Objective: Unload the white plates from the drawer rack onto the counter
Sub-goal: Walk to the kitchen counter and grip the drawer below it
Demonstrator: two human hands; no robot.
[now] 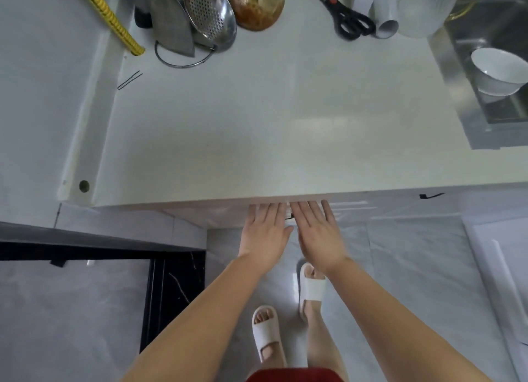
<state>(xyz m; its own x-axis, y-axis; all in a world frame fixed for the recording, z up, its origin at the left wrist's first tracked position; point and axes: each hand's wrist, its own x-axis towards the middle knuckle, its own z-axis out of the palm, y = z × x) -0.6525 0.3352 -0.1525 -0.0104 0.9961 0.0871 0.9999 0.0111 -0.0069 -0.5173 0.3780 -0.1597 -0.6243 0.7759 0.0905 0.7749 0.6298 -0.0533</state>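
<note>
Both hands are reaching forward side by side under the counter point(257, 141) front edge, left hand point(264, 233) and right hand point(318, 233) palm-down, fingers extended and flat, gripping nothing visible; fingertips are disappearing beneath the overhang. Drawer rack and white plates are not showing, presumably directly ahead and below the edge. Neither hand is nearer. Judgement: drawer is not yet open.

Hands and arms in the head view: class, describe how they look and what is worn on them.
Both the left hand and the right hand are bare: no gloves, rings, watch or bracelets show. The forearms are bare too, with no sleeves in view.
</note>
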